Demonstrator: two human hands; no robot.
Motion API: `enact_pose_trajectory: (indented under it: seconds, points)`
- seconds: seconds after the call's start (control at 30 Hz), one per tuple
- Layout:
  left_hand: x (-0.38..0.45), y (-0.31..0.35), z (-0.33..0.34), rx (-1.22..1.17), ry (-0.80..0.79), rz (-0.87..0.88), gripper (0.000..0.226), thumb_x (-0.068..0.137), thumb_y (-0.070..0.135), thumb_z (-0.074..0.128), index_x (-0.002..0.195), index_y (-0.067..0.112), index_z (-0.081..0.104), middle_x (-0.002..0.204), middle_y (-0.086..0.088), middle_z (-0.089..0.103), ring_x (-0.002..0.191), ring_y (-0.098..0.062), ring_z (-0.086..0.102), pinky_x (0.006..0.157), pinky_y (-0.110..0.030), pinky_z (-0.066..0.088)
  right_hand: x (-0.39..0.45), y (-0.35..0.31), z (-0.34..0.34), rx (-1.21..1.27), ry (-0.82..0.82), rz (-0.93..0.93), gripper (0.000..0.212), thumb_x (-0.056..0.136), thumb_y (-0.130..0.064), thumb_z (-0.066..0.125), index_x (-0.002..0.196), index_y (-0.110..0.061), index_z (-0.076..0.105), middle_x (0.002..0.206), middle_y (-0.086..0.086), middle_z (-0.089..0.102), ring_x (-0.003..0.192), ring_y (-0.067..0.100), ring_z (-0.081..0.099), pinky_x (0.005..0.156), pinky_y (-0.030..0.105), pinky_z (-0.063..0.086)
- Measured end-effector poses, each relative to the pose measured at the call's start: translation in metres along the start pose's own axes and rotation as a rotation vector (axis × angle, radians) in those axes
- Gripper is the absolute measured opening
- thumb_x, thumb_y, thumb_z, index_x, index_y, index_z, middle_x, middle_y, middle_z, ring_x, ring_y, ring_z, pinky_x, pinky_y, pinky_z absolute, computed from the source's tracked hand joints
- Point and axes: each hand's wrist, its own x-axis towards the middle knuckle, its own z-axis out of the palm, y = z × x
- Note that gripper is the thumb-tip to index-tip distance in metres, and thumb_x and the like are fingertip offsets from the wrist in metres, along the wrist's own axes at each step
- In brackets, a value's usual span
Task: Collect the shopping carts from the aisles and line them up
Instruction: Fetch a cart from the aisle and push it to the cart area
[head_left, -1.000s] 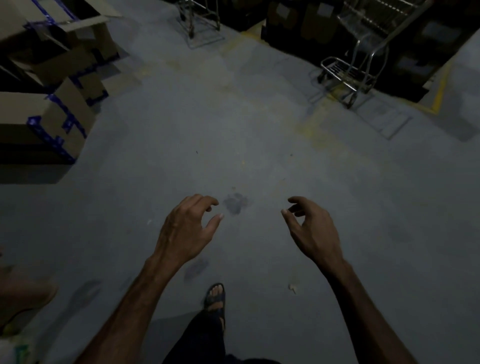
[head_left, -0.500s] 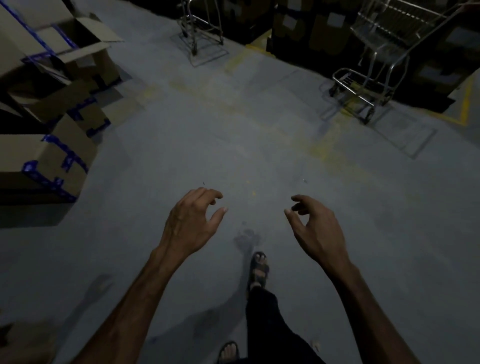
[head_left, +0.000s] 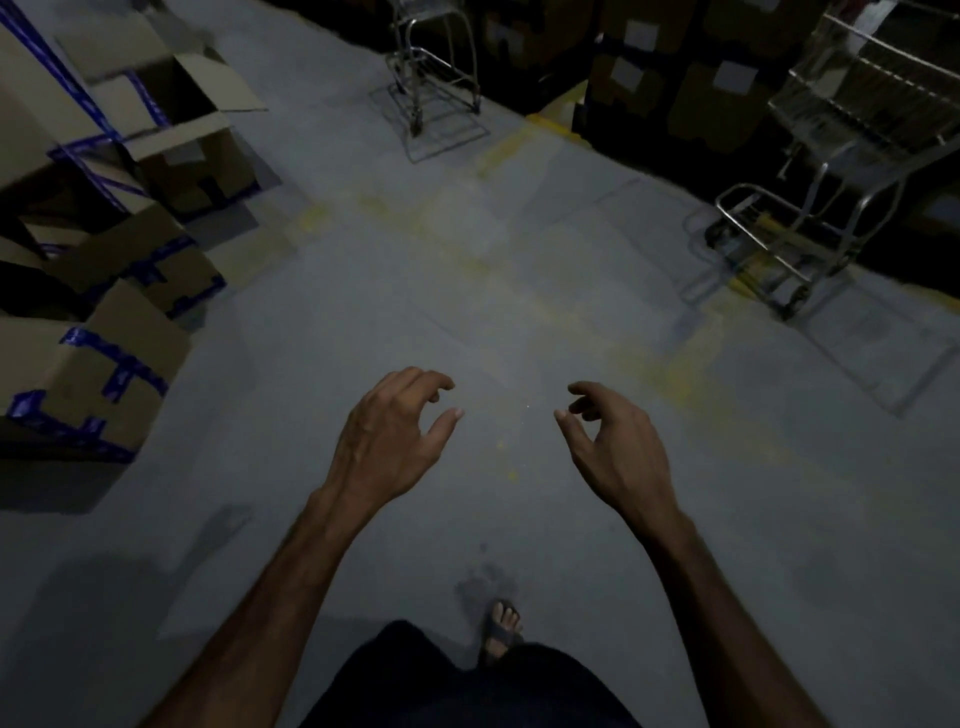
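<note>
Dim warehouse aisle, grey floor (head_left: 322, 519) with faded yellow marks. Left hand (head_left: 387, 441) and right hand (head_left: 618, 447) out front, low centre, apart, fingers loosely curled, thumbs out, nothing held. One shopping cart (head_left: 831, 171) at 2 o'clock, tilted in view, well away from both hands, standing against dark stacked boxes (head_left: 701, 78). Second cart (head_left: 431, 67) at 12 o'clock, only lower frame shows. Cardboard boxes (head_left: 104, 208) with blue tape piled at 10 o'clock. One sandalled foot (head_left: 503, 626) at 6 o'clock.
</note>
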Motion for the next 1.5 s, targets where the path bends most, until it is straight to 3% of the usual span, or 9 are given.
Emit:
enact_pose_trajectory:
  seconds: [0.33, 0.67, 1.13, 1.5]
  points:
    - [0.188, -0.077, 0.034, -0.029, 0.025, -0.076, 0.025, 0.096, 0.029, 0.077, 0.117, 0.016, 0.072, 0.101, 0.003, 0.068, 0.087, -0.008, 0.053, 0.075, -0.027, 0.046, 0.223, -0.014, 0.021, -0.025, -0.049, -0.044, 0.039, 0.101, -0.047, 0.063, 0.136, -0.028, 0.063, 0.115, -0.012, 0.071, 0.105, 0.009, 0.065, 0.085, 0.034, 0.054]
    - [0.454, -0.175, 0.061, -0.044, -0.036, -0.054, 0.025, 0.097, 0.033, 0.075, 0.118, 0.019, 0.071, 0.102, 0.003, 0.068, 0.089, -0.015, 0.059, 0.075, -0.032, 0.052, 0.476, -0.047, 0.031, -0.039, 0.002, 0.036, 0.038, 0.101, -0.047, 0.063, 0.134, -0.028, 0.064, 0.113, -0.012, 0.072, 0.102, 0.009, 0.065, 0.085, 0.035, 0.054]
    - [0.768, -0.231, 0.131, -0.029, -0.07, 0.01, 0.024, 0.097, 0.035, 0.076, 0.116, 0.021, 0.07, 0.1, 0.006, 0.066, 0.085, -0.008, 0.051, 0.075, -0.031, 0.05, 0.799, -0.031, 0.043, 0.021, 0.016, 0.052, 0.04, 0.101, -0.045, 0.063, 0.136, -0.026, 0.063, 0.115, -0.009, 0.072, 0.105, 0.011, 0.066, 0.087, 0.036, 0.056]
    - [1.013, -0.257, 0.164, 0.013, 0.021, -0.104, 0.023, 0.097, 0.034, 0.076, 0.115, 0.022, 0.07, 0.101, 0.006, 0.065, 0.089, -0.012, 0.057, 0.077, -0.029, 0.046, 1.103, -0.044, 0.029, 0.017, -0.103, -0.063, 0.039, 0.1, -0.046, 0.063, 0.134, -0.028, 0.063, 0.116, -0.011, 0.072, 0.109, 0.012, 0.066, 0.086, 0.035, 0.054]
